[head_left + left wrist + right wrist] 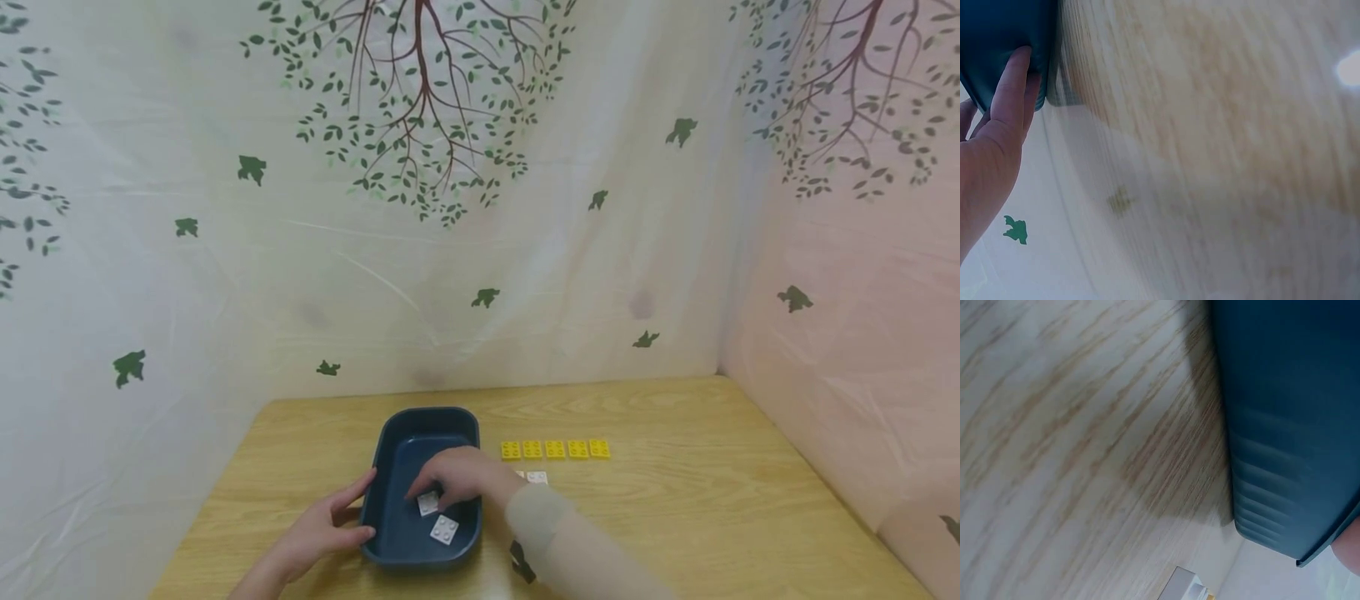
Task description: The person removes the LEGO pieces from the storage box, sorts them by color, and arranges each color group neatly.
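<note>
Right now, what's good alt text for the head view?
A person's right hand reaches into a dark blue tray that holds two white blocks, while the left hand touches the tray's left side. On the wooden table to its right, five yellow blocks form a row; at least one more white block shows nearby.

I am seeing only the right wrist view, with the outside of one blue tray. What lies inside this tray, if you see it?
Observer: In the head view, two white bricks show inside the tray.
Operator: Thank you. And where does the left hand touch?
Observer: Its fingers rest against the left side of the tray.
Operator: At the bottom of my picture I notice a little yellow. How many yellow bricks do you see?
Observer: Five, in one row on the table, to the right of the tray.
</note>
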### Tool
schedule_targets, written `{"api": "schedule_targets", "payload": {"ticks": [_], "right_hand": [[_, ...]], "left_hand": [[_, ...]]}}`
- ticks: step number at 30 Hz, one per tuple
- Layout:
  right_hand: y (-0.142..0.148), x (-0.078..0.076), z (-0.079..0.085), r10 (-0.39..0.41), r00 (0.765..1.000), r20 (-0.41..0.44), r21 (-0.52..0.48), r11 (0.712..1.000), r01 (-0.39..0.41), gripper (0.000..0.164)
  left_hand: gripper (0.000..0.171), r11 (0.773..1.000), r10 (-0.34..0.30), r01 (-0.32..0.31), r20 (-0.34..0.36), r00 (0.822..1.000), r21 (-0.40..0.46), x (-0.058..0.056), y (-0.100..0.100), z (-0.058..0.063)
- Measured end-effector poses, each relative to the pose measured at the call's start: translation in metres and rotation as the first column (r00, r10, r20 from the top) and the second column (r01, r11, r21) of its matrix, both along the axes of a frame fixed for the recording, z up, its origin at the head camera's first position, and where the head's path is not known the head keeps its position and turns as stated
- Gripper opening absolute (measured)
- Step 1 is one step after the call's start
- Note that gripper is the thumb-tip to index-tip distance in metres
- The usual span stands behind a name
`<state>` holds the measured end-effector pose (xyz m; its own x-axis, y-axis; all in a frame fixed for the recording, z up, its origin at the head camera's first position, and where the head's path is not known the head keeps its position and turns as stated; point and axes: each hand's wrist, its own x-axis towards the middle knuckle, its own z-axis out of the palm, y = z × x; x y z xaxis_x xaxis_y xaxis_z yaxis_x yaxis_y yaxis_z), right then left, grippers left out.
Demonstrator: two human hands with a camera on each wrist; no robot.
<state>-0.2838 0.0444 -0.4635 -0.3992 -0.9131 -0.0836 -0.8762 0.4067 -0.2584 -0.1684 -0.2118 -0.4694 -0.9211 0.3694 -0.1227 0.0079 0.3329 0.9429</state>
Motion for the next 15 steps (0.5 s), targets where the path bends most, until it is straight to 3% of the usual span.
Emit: {"api": "schedule_targets", "payload": {"ticks": [11,15], "right_hand": [[-0.0008,0.0051,0.0003,-0.045,0.998,-0.048,0.019,0.999,0.046,0.039],[-0.0008,0.0048,-0.0008,-0.044,0.998,-0.047,-0.015,0.999,0.043,0.035]], "left_hand": [[0.081,1.000,0.013,-0.013,0.016,1.000,-0.016,0.0016,0.0017,0.0033],[0.080,1.000,0.009,-0.009,0.012,1.000,-0.007,0.0020,0.0015,0.0028]]}}
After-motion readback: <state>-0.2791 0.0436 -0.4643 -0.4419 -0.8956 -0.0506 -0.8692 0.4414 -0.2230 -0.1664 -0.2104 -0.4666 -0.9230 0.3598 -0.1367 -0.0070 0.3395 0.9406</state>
